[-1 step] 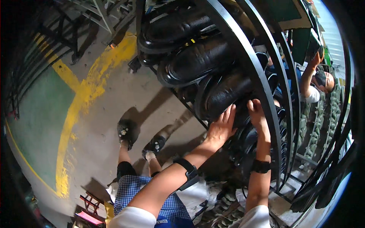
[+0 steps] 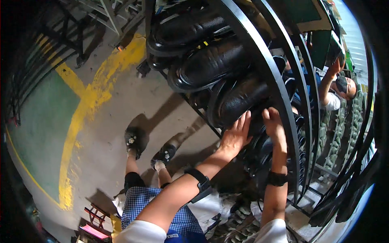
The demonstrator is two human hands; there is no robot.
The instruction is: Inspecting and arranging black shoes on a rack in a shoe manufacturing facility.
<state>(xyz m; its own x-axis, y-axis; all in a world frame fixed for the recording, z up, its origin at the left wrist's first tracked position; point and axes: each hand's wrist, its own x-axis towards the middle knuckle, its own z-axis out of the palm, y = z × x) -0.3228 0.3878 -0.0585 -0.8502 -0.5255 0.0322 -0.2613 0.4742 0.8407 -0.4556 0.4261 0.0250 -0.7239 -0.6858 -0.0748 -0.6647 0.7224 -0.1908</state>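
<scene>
1. Progress: the rack (image 2: 263, 69) already carries at least 3 black shoes, stacked one above another on its curved bars. The lowest of these, the shoe (image 2: 239, 99) under your hands, sits between the bars but is not yet let go, so its seating looks unfinished. More dark pieces lie lower in the rack, too shadowed to count.
2. Left hand (image 2: 235, 135): your fingers are spread and flat, palm pressed against the lower edge of the shoe. It is open, pushing rather than gripping.
3. Right hand (image 2: 273, 121): your arm reaches up beside the rack's bar, fingers curled over the shoe's right end. Whether they grip it fully cannot be told, as the bar hides the fingertips.
4. Both forearms rise from the lower edge, each with a black wrist strap.
5. Surroundings: your feet stand on the floor (image 2: 101, 105), marked with a yellow line; another person (image 2: 336, 89) works beyond the rack.
</scene>
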